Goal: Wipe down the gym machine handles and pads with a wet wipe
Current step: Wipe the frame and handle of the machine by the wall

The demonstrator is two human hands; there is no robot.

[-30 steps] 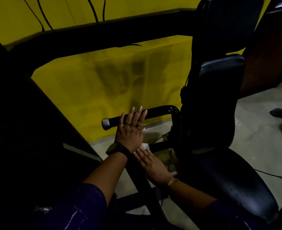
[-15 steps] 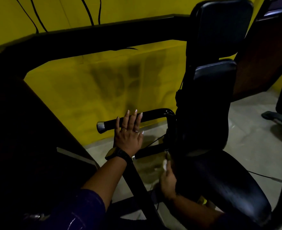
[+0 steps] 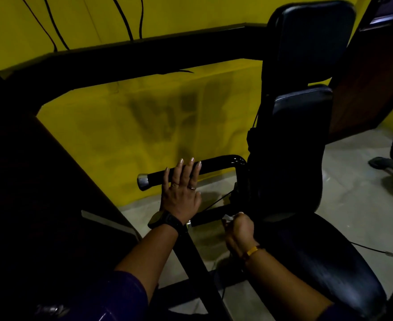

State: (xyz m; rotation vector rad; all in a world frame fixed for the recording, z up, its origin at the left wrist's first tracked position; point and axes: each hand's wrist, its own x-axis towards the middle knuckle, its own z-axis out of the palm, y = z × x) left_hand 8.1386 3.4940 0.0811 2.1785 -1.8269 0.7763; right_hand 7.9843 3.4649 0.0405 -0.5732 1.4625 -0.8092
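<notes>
Here, left grip rests flat on upper handle; right grip pinches wipe.

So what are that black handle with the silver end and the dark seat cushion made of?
The black curved handle bar looks like glossy painted metal tube: bright highlights run along its bend. Its silver end cap seems to be bare or chromed metal. The dark padded seat looks like smooth vinyl or leatherette with a soft sheen, though the dim light leaves that open.
</notes>
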